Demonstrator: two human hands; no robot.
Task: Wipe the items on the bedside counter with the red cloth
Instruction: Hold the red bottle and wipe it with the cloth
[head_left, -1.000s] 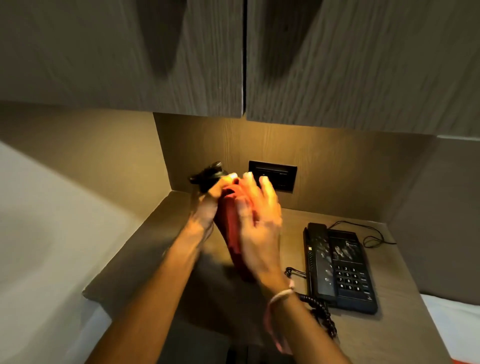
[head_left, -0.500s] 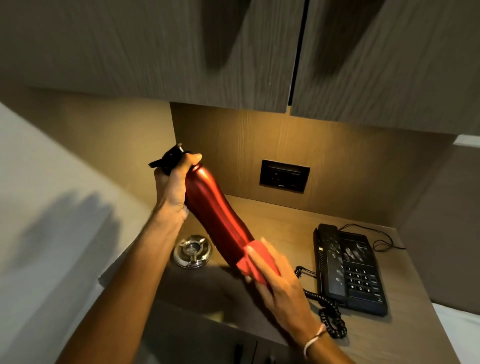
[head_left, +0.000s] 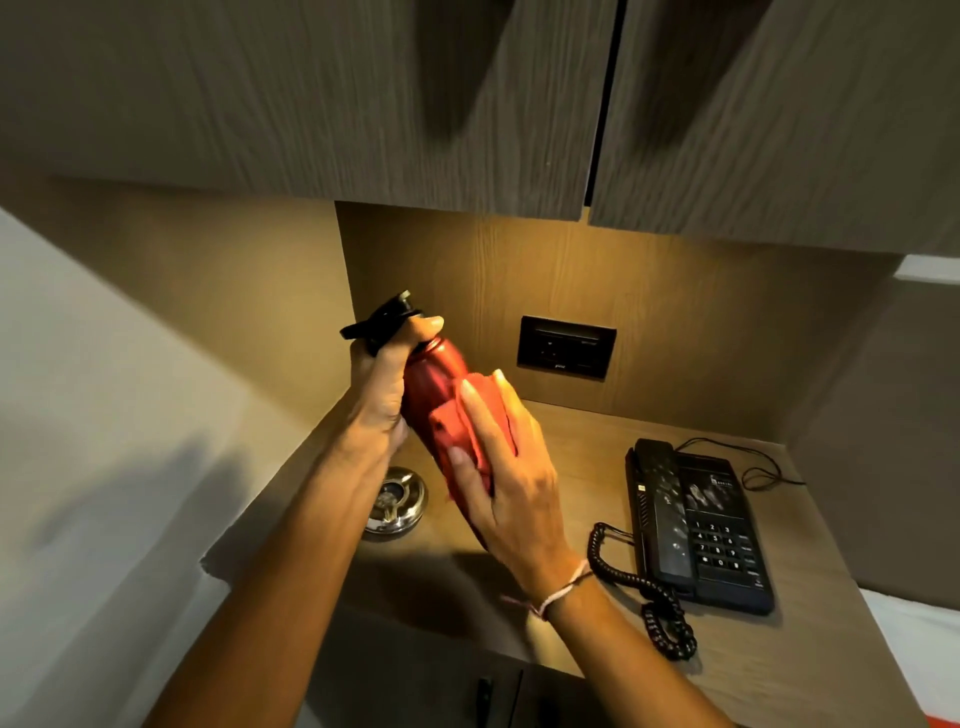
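Observation:
A red metal bottle (head_left: 434, 382) with a black cap and strap is held tilted above the wooden bedside counter (head_left: 587, 452). My left hand (head_left: 384, 379) grips its neck just under the cap. My right hand (head_left: 511, 467) presses the red cloth (head_left: 457, 426) against the middle of the bottle's body, fingers spread over it. The bottle's lower part is hidden behind my right hand. A shiny metal ashtray (head_left: 396, 500) sits on the counter below the bottle. A black desk phone (head_left: 696, 525) with a coiled cord lies at the right.
Overhead cabinets (head_left: 467, 104) hang low over the counter. A black socket plate (head_left: 566, 347) is on the back panel. A wooden side wall stands at the left and a pale wall beyond it. Cupboard doors sit under the counter's front edge.
My right hand with the cloth has slid up the bottle from its lower end to its middle. The bottle now stands a little steeper in my left hand.

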